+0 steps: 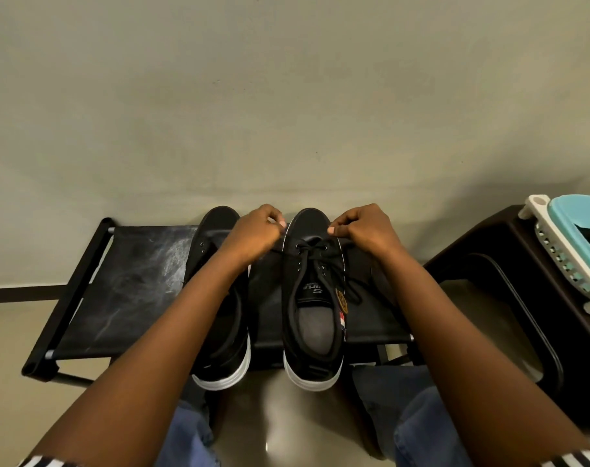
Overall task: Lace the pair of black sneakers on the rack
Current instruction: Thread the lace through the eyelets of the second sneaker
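The right-hand black canvas sneaker with a white rubber sole (312, 298) stands on the low black fabric-topped shoe rack (135, 284), toe pointing to the far wall, heel overhanging the near edge. A black lace (324, 261) runs through its farthest eyelets and crosses loosely over the tongue, with one loose end trailing down the shoe's right side onto the rack. The nearer eyelets are bare.

The left hand (255, 232) is curled at the far left of this shoe's toe, thumb and fingertips pinched together on one end of the lace. The right hand (362, 227) is curled at the far right of the toe, thumb and forefinger pinching the other part of the lace just above the top eyelets.

The second black sneaker with a white sole (219, 298) sits just to the left on the same rack, largely covered by the left forearm; bare eyelets show near its toe, and whether any lace is in it cannot be told.

To the right of the rack stands a dark brown plastic stool (509, 264), and on it rests a teal and white plastic basket (570, 244). Blue denim knees (421, 429) show near the bottom edge, over a pale tiled floor (297, 416). A plain beige wall (287, 96) fills the far side.
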